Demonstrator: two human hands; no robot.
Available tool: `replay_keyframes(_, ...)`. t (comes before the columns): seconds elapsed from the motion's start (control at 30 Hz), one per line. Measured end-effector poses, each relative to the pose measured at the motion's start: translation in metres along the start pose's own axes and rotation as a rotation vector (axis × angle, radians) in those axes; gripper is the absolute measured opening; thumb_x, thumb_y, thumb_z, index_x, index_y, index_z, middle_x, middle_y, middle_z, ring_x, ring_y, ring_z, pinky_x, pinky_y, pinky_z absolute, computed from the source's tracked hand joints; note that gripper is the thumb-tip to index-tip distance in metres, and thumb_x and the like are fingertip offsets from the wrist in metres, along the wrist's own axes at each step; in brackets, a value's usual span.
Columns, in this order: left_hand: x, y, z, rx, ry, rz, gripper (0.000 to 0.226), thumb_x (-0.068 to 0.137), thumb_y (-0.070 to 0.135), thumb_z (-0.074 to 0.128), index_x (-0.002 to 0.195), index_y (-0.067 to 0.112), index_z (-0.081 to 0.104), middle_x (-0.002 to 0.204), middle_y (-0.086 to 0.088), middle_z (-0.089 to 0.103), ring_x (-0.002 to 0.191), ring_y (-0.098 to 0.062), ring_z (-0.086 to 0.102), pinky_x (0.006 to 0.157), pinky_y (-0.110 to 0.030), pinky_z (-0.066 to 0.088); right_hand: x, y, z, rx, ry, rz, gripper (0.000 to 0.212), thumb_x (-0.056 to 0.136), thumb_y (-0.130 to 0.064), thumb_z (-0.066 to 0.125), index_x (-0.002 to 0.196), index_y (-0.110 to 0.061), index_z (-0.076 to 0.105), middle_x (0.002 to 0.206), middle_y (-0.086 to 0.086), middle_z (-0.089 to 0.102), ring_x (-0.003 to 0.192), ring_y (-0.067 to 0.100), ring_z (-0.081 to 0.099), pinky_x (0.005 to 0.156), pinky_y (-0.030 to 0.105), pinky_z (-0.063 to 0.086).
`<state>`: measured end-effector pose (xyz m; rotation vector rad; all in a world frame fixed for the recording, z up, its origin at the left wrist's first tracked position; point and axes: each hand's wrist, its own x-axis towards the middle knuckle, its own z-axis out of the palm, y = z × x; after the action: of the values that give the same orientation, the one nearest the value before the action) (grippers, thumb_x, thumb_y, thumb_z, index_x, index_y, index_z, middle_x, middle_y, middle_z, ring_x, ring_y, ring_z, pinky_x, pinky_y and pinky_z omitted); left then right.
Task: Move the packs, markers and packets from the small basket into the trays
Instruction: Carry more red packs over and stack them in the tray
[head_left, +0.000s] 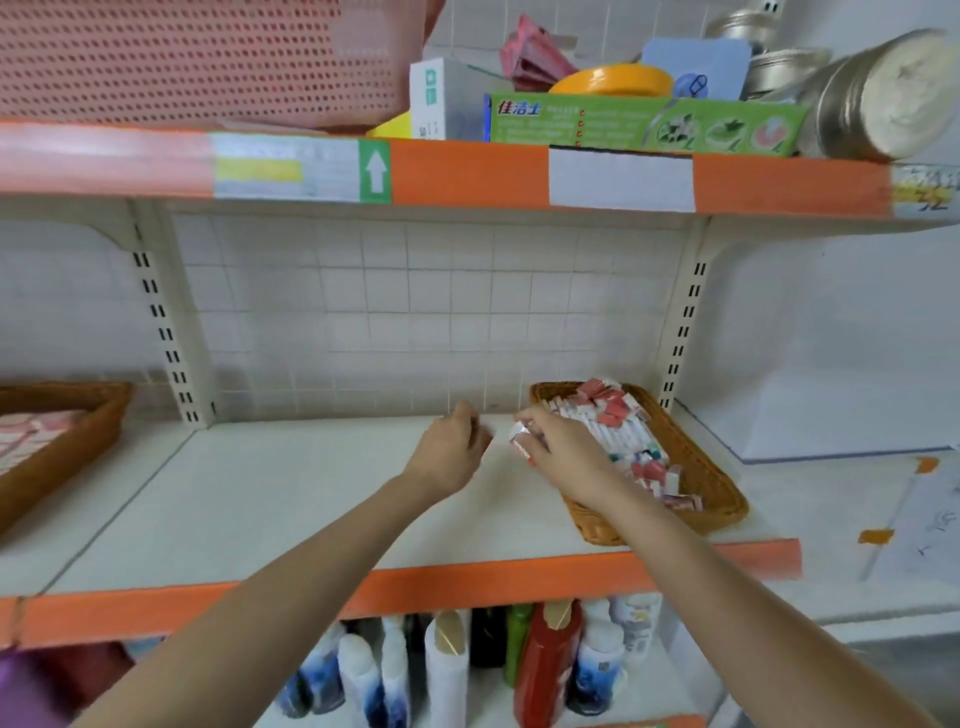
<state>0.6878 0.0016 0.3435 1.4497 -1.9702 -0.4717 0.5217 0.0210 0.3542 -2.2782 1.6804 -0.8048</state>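
A small white-and-red pack (521, 435) is pinched in the fingers of the right hand (558, 451), right at the near-left rim of the basket (719, 480). The left hand (451, 451) is held just beside it over the bare shelf (291, 499), fingers loosely curled; whether anything is held in it cannot be told, though nothing is seen there.

The basket sits at the right end of the middle shelf and is well filled: a row of white markers (618, 439) down the centre, red and white packs (605, 397) heaped at the far end, more packets (657, 475) at the near end. So the job is judged to be in its early part, with one pack lifted clear and plenty left behind.

A tray (98, 421) is seen at the far left of the same shelf, well apart from the basket, with pink and white items already laid in it. Only that one tray is in view.

The next move is judged to be a carry leftward across the open shelf to that tray. A level, secure pinch will be called for, since the pack is small and light and could easily be dropped, and the load should be set down among like items rather than tossed.
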Motion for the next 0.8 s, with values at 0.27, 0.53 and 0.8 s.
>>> replay_keyframes(0.27,-0.055,-0.078,-0.078,0.204,0.036,-0.1,0.023,0.099,0.03,0.045,0.098,0.01,0.057,0.093,-0.002,0.062,0.077,-0.019,0.052,0.069,-0.029,0.044,0.013,-0.078,0.063,-0.03,-0.264,-0.1,0.031,0.101,-0.025,0.044,0.128,-0.011,0.051,0.12,0.013,0.062,0.105,0.028,0.059,0.08,0.031,0.043)
replay_keyframes(0.53,-0.129,-0.168,-0.185,0.318,0.104,-0.211,0.025,0.098,0.029,0.047,0.1,0.01,0.063,0.091,-0.008,0.066,0.083,-0.028,0.061,0.067,-0.031,0.044,0.021,-0.208,0.151,0.013,-0.349,-0.219,0.031,0.101,-0.023,0.044,0.128,-0.01,0.051,0.125,0.014,0.06,0.111,0.029,0.056,0.081,0.029,0.041)
replay_keyframes(0.8,-0.195,-0.248,-0.279,0.324,0.169,-0.293,0.022,0.096,0.025,0.051,0.1,0.007,0.062,0.097,-0.01,0.065,0.092,-0.028,0.06,0.071,-0.032,0.042,0.022,-0.327,0.218,0.065,-0.373,-0.285,0.032,0.101,-0.022,0.043,0.13,-0.011,0.05,0.129,0.016,0.057,0.115,0.031,0.054,0.091,0.034,0.044)
